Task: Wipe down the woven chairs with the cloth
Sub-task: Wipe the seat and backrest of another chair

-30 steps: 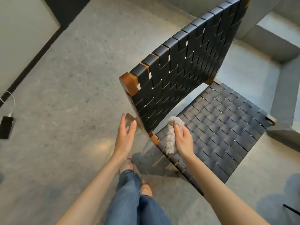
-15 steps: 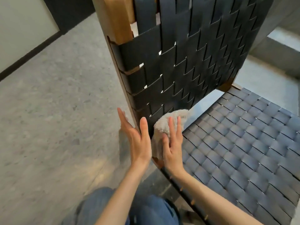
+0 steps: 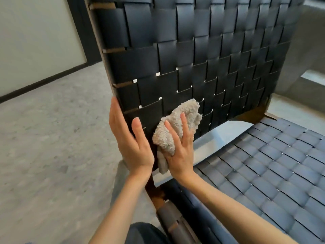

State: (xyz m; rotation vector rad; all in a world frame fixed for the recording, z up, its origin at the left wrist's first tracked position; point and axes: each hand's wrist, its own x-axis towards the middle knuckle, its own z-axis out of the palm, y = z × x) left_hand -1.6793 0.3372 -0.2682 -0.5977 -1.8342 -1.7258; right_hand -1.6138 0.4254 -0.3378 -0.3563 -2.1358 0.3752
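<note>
Cloth (image 3: 177,127), beige and bunched, sits low on the front of the woven backrest (image 3: 193,55), near its left edge. Right hand (image 3: 179,152) presses it there, fingers spread flat, not curled. Left hand (image 3: 130,138), fingers straight, braces the backrest's left frame edge. Step looks like wiping the backrest, barely covered. Next probably needs strokes up and across the straps with steady pressure. Woven seat (image 3: 263,164) lies below-right of the backrest. Speckled grey floor (image 3: 52,138) and pale wall (image 3: 35,41) are to its left.

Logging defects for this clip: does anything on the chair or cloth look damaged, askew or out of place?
Nothing stands out. The woven backrest and seat look intact; the right hand presses the cloth against the lower backrest.
</note>
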